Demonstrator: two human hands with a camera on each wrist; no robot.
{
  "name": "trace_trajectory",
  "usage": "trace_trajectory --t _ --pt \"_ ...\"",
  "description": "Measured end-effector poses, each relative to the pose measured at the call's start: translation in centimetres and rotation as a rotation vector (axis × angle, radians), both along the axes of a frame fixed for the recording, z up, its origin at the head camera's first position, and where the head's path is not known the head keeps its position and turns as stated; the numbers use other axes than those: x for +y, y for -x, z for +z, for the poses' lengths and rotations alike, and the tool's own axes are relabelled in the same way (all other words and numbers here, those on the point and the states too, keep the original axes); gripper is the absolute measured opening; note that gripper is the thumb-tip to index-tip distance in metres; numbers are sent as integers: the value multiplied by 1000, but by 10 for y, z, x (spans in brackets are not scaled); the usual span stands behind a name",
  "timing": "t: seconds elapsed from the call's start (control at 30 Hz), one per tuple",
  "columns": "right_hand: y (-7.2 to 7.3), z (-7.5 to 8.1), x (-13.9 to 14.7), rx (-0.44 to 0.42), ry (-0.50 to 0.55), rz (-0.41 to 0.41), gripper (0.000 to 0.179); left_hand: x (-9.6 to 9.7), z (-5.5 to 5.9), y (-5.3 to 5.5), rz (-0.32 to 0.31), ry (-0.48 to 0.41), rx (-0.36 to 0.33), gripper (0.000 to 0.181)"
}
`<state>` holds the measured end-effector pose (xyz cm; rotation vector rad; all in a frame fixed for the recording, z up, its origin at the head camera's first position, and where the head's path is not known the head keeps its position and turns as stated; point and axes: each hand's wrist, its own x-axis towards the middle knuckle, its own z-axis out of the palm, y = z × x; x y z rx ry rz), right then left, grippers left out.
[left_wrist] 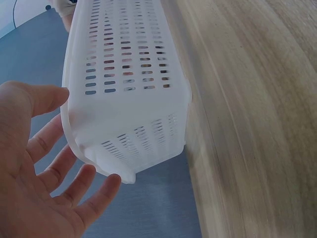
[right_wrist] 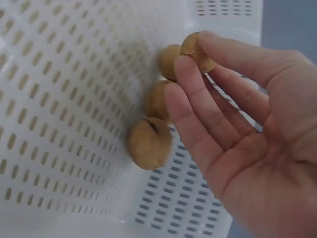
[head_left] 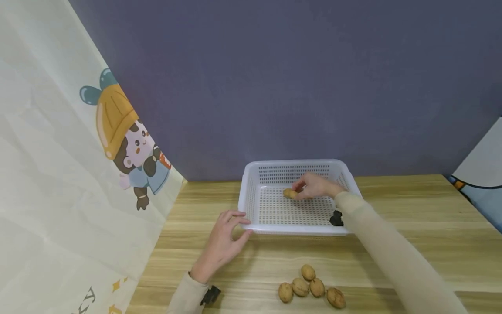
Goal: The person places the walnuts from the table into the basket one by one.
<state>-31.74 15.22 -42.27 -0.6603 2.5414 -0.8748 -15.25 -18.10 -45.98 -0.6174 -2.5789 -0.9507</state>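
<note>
A white perforated plastic basket (head_left: 298, 228) stands on the wooden table. Inside it, my right hand (head_left: 313, 186) pinches a walnut (right_wrist: 197, 52) between thumb and fingertips. Three more walnuts lie just past those fingers in the right wrist view, the nearest walnut (right_wrist: 149, 143) showing a dark crack. At the basket's near left corner is my left hand (head_left: 223, 242), its fingers spread and relaxed against the rim (left_wrist: 69, 114). In front of the basket, several walnuts (head_left: 300, 287) lie loosely grouped on the table.
Behind the table (head_left: 408, 200) rises a dark blue-grey wall (head_left: 298, 87). A pale sheet with a cartoon figure (head_left: 133, 144) covers the left side. At the far right a black cable (head_left: 480, 187) crosses a light surface.
</note>
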Motion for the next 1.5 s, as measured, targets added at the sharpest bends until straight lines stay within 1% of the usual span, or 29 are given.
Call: trace_trajectory --t 0.1,0.17,0.23,0.33,0.4,0.5,0.6,0.73,0.83,0.93,1.0,1.07,1.17,1.23,1.3,1.4,1.5 --pt "0 -9 0 -19 -8 0 36 1 0 0 -3 3 0 22" --pt "1 -13 -1 -45 -4 -22 35 1 -1 0 -6 3 0 22" --pt "2 -17 -1 -47 -7 -32 34 1 -1 0 -8 4 3 22" --pt "5 -21 -2 -26 -23 -31 31 1 -1 1 -8 0 9 22" --pt "7 -24 -3 5 -38 -7 29 0 -2 2 -5 1 14 22" --pt "9 -28 -5 33 -69 -2 26 0 -2 3 2 4 18 22" --pt "9 -28 -6 45 -93 0 26 0 -2 3 1 1 16 22" --pt "6 -24 -7 42 -117 1 31 -1 -3 3 -2 0 11 22" --pt "4 -16 -7 17 -127 3 35 -1 -2 3 -2 1 7 22" --pt "0 -1 -6 7 -119 18 41 -1 -2 4 0 0 0 22" --pt "-4 14 -5 34 -94 31 41 -1 -2 3 2 -4 -9 22" --pt "-10 31 -3 96 -52 29 39 -1 -2 3 1 -10 -15 22" --pt "-24 60 0 190 20 14 34 0 -2 3 -2 -21 -21 22" --pt "-38 75 1 223 71 -2 32 0 -2 3 -5 -23 -20 22" --pt "-55 88 1 229 118 -5 29 0 -2 3 -6 -23 -22 23" --pt "-84 96 -2 230 181 30 25 0 0 3 -5 -11 -20 24" --pt "-111 93 -6 236 234 90 20 0 2 4 2 -1 -8 24"
